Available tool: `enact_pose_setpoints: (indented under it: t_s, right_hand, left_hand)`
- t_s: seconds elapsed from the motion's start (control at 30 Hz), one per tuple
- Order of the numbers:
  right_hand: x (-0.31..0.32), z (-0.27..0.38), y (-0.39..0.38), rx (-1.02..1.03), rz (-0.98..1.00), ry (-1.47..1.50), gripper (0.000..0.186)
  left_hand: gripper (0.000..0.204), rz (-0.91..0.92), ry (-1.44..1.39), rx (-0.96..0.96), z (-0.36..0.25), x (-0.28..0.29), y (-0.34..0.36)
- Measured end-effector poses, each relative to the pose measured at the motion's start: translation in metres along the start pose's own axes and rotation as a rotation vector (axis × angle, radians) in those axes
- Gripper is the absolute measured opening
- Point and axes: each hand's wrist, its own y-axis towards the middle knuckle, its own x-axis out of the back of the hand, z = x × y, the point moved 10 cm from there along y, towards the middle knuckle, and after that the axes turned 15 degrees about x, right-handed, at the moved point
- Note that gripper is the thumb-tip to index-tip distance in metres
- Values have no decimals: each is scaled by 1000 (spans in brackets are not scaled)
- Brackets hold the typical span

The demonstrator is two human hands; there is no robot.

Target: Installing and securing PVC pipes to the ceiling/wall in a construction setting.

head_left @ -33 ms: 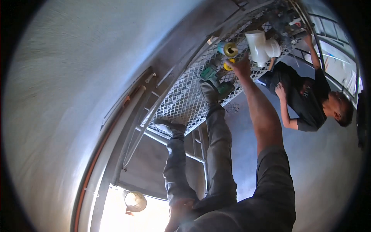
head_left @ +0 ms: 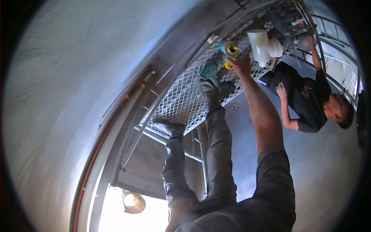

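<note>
My right hand point(head_left: 242, 66) reaches over the metal mesh platform point(head_left: 181, 96), thumb and forefinger apart. The thumb passes in front of a round yellow object point(head_left: 228, 66), and I cannot tell whether they touch. Just beyond the thumb is a blue-and-gold can point(head_left: 223, 46), its mouth toward me, with a pale stick-like piece at the opening. Right of the hand stands a white plastic pipe tee point(head_left: 258, 46). A green cordless drill point(head_left: 210, 73) lies beside my shoe. At the lower edge, what shows of my left hand point(head_left: 181, 207) is blurred, its fingers indistinct.
A co-worker in a dark shirt point(head_left: 305, 92) is at right, one arm stretched to the platform's far end. Scaffold tubes point(head_left: 195, 156) frame the platform. A grey wall point(head_left: 50, 96) curves along the left, with a pipe point(head_left: 116, 143) beside it. Below hangs a round pipe end point(head_left: 134, 203).
My right thumb has shifted slightly up toward the can and covers more of the yellow object. The whole view has moved a little; the rest looks the same.
</note>
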Motion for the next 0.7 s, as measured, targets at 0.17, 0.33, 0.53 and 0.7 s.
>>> enact_pose_setpoints:
  t_s: [0.17, 0.33, 0.53, 0.7]
  right_hand:
    - [-59, -19, 21, 94, -117, 61, 92]
    - [-89, -43, 39, 158, -324, 147, 72]
    - [-61, -44, 31, 45, -333, -127, 70]
    - [-1, 76, -22, 183, -20, 107, 75]
  left_hand:
    - [13, 43, -165, 303, 31, -10, 38]
    - [13, 84, -354, 276, 34, -8, 64]
    - [14, 161, -491, 326, 12, 0, 64]
    - [16, 170, -255, -95, 69, -1, 45]
